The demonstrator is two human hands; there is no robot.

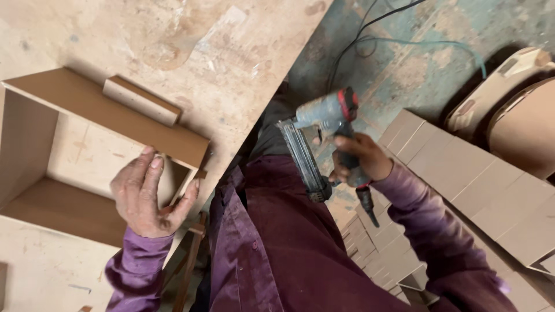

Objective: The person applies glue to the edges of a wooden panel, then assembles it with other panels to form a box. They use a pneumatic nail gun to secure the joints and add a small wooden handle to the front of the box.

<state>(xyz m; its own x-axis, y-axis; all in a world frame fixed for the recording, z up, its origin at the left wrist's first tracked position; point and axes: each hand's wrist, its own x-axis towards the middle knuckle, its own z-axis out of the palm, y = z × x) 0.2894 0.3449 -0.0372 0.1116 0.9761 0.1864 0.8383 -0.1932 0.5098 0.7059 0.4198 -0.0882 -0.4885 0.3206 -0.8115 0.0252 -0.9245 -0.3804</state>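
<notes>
My left hand (147, 193) grips the near corner of an open brown board box frame (104, 110) that lies on the pale worktable (231, 52). A small brown wooden block (141, 100) rests on the frame's top board. My right hand (358, 159) holds a grey pneumatic nail gun (321, 130) with a red cap, off the table's edge and above the floor, its long magazine pointing down toward my body. A hose hangs from the gun's handle.
Stacks of cut brown board panels (462, 173) lie on the floor to the right, with smaller pieces (376, 242) below them. Cardboard-coloured curved parts (514, 98) sit at the far right. Black and green cables (404, 34) run across the concrete floor.
</notes>
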